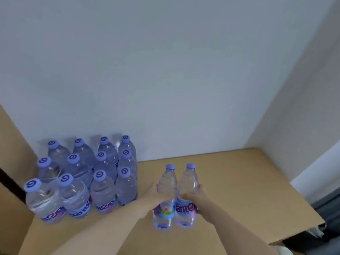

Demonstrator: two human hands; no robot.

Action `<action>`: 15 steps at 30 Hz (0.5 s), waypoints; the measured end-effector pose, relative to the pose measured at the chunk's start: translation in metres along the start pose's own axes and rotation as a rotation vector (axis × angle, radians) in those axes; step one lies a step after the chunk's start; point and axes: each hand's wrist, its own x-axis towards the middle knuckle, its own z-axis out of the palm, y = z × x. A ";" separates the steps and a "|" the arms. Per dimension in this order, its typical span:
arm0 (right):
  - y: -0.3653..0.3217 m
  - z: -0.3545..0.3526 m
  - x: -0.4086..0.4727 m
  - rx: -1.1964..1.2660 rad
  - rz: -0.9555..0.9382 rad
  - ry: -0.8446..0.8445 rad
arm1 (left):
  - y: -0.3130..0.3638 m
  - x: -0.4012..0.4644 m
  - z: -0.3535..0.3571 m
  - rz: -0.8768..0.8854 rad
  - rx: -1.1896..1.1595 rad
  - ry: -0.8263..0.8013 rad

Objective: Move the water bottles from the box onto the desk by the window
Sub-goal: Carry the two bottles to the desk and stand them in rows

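At the far left, a cluster of water bottles (88, 175) is standing upright on the brown surface (239, 181), packed close together in rows against the pale wall (165, 70). Each one is clear, filled with water and closed with a lilac cap bearing a dark swirl. Their blue and purple labels are showing part of a white word, readable only as "ante" on the front bottles; the rest is blurring out.

Moving right, the left hand (156, 195) is curling its fingers round the middle of the left bottle (166, 197), which is standing upright just beside the cluster. Its label is showing a multicoloured round design instead of lettering. Touching it on the right, the right bottle (187, 196) is being gripped by the right hand (195, 196), fingers wrapped round its waist just above the label, where "ante" is again reading in white. Both bottles are holding water and wearing lilac caps, and whether their bases are resting on the surface cannot be told.

Further right, the surface is running to its front edge, with a white side wall (303, 107) rising behind it and something dark (327, 214) lying below the corner.
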 end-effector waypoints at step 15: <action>-0.039 -0.026 0.081 -0.345 -0.291 -0.219 | 0.010 0.059 0.008 0.138 0.243 0.590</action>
